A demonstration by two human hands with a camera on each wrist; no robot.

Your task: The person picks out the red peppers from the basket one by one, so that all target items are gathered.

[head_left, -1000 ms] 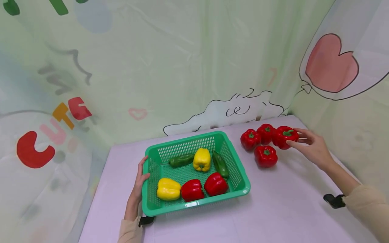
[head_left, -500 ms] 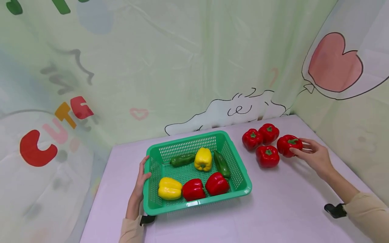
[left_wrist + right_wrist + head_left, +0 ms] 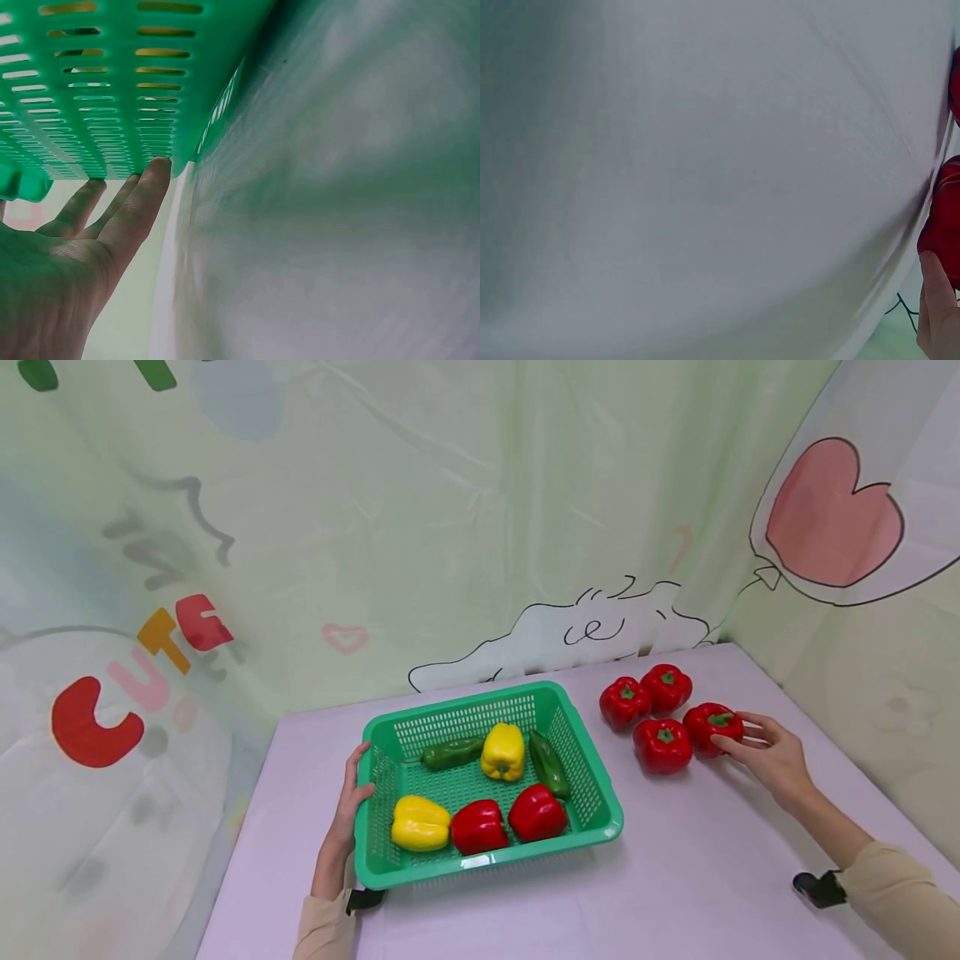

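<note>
In the head view, my left hand (image 3: 347,804) is at the left side of a green plastic basket (image 3: 489,862), its fingertips and thumb at the rim. The left wrist view shows straight fingers (image 3: 135,214) against the slotted wall. My right hand (image 3: 772,758) holds a red bell pepper (image 3: 705,724) from its right side, thumb toward the front. That pepper is beside another red bell pepper (image 3: 662,747). Two more, a left red bell pepper (image 3: 621,706) and a back red bell pepper (image 3: 670,687), sit behind. The right wrist view catches only part of the held pepper (image 3: 943,232).
Inside the basket lie a front yellow bell pepper (image 3: 420,824), a back yellow bell pepper (image 3: 502,747), two red bell peppers (image 3: 478,828) and two long green peppers (image 3: 452,754). A pale cloth covers the table (image 3: 675,860). Printed curtains (image 3: 450,527) hang behind it.
My right hand has brought its red bell pepper down and toward the front, close beside the front red one. My left hand stays at the basket; the view shifts slightly.
</note>
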